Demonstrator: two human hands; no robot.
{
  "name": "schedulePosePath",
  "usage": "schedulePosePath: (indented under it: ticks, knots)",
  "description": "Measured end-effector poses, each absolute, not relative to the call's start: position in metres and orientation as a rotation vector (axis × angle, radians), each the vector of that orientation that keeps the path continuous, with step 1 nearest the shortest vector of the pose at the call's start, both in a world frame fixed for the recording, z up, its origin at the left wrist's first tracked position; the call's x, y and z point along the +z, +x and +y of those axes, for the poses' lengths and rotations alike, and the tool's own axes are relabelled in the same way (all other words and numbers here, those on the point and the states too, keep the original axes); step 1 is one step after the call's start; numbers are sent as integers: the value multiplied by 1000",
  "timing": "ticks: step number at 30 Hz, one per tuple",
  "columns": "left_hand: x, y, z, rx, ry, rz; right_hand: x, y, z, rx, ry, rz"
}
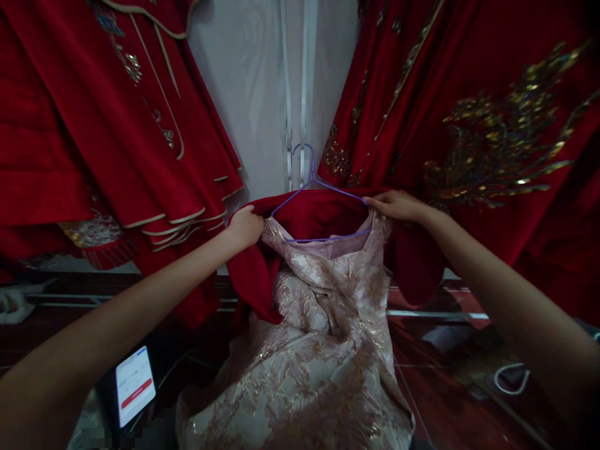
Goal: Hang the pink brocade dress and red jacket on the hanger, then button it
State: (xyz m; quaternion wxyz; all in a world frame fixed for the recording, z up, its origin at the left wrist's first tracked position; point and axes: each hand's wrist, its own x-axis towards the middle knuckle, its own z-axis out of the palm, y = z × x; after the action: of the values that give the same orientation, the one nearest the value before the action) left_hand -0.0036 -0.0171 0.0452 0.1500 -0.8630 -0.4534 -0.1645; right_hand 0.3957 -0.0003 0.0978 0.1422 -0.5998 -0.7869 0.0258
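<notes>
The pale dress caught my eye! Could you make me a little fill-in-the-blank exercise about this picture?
1. Spread inside the neckline of the pale dress is a thin purple ____.
2. The left grip and right grip are at the two ____ of the dress.
3. The main colour of the clothes hanging to either side is ____.
4. The phone with the lit screen is to the ____ of the dress.

Missing words: hanger; shoulders; red; left.

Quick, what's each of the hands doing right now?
Left hand: closed, holding one shoulder of the pale patterned dress.
Right hand: closed at the other shoulder, beside the purple hanger's end.
</notes>
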Motion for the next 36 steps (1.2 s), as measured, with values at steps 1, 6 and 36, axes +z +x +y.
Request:
schedulePosePath:
  ticks: [1, 6, 36]
  knots:
    - [48, -7, -20, -339, -2450, -1307, 99, 397, -2, 94, -1713, -2284]
    - [60, -14, -27, -57, -2391, -1223, 103, 402, -4, 224, -1649, -2265]
    - [19, -22, 1, -753, -2604, -1512, 37, 412, 5, 250, -1296, -1635]
